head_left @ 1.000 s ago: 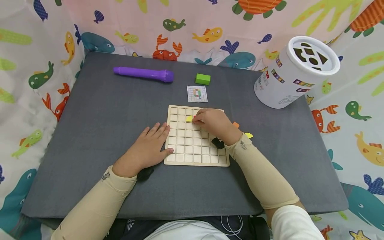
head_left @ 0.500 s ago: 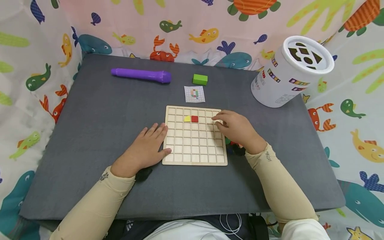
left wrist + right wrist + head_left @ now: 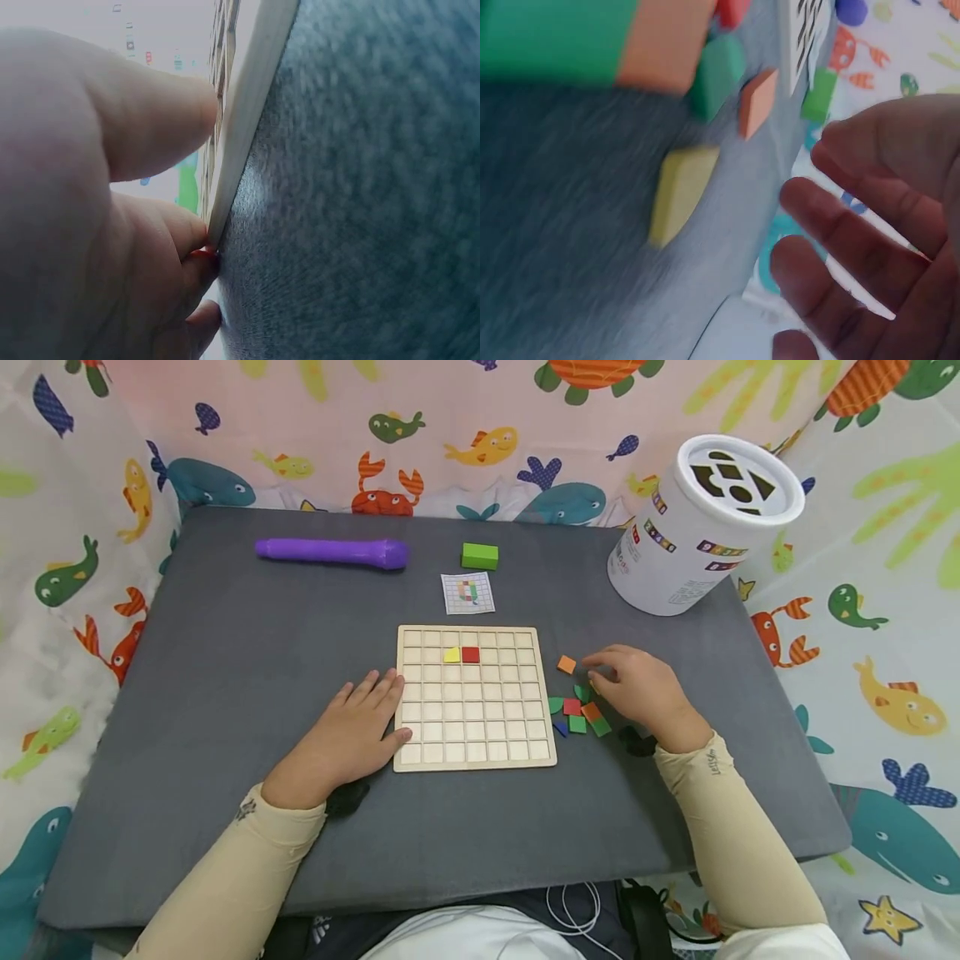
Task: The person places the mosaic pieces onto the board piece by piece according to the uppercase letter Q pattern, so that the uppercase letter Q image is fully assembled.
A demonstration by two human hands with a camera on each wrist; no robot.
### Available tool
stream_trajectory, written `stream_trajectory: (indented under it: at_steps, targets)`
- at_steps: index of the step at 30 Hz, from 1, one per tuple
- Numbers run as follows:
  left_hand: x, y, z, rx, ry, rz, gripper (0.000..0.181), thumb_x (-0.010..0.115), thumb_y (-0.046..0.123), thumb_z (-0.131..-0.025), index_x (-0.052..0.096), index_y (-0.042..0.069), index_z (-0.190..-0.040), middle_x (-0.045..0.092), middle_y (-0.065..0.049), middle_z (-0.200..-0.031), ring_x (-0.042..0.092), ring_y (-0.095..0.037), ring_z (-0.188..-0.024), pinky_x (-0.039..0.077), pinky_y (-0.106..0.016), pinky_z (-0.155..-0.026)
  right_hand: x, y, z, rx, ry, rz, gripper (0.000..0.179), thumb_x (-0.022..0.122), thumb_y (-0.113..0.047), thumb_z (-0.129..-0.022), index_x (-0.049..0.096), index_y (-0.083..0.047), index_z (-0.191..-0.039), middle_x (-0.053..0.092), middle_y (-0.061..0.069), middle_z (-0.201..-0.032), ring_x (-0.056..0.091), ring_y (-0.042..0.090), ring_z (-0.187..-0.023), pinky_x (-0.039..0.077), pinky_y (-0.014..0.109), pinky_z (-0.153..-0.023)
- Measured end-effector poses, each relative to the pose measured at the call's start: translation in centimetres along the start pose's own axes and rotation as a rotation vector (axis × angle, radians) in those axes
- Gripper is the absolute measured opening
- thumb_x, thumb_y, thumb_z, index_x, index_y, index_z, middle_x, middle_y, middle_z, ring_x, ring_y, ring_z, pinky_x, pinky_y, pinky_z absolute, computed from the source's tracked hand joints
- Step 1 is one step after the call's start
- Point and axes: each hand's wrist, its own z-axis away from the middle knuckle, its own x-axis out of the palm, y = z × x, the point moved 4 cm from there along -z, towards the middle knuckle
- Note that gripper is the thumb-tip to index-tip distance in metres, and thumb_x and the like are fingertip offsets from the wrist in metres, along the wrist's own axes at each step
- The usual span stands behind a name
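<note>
A wooden grid board lies on the grey table. On it sit a yellow piece and a red square, side by side in an upper row. My left hand lies spread at the board's left edge, thumb and fingertips touching the frame. Over the right side of the table is my right hand, its fingers loosely bent with nothing between them. Below it in the right wrist view lies a yellow curved piece. An orange piece is left of the fingertips, beside several green, red and blue pieces.
Behind the board lies a pattern card, with a green block beyond it. A purple stick lies at the back left. The white tub with a cut-out lid stands at the back right, near a printed curtain.
My right hand has left the red square on the board and moved right, off the board to the loose pieces. My left hand stays at the board's edge. The head view has shifted slightly.
</note>
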Motion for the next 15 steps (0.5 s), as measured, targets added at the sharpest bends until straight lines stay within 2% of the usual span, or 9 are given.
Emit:
stream_trajectory:
  at_steps: [8, 15]
  targets:
    - [0.2, -0.1, 0.4, -0.012, 0.002, 0.004, 0.080, 0.053, 0.043, -0.112, 0.015, 0.001, -0.170, 0.011, -0.016, -0.177, 0.008, -0.039, -0.162, 0.008, -0.062, -0.127, 0.6, 1.7, 0.6, 0.028, -0.072, 0.049, 0.035, 0.070, -0.022, -0.097, 0.079, -0.011, -0.129, 0.073, 0.011, -0.129, 0.069, 0.027, -0.101, 0.057, 0.053, -0.084]
    - [0.0, 0.4, -0.1, 0.003, 0.017, 0.000, 0.082, 0.055, 0.042, -0.111, 0.018, 0.000, -0.169, 0.013, -0.017, -0.177, 0.010, -0.040, -0.162, 0.010, -0.062, -0.127, 1.4, 2.6, 1.3, 0.044, -0.028, 0.036, 0.030, 0.073, -0.022, -0.098, 0.081, -0.010, -0.125, 0.075, 0.012, -0.126, 0.070, 0.032, -0.113, 0.057, 0.057, -0.091]
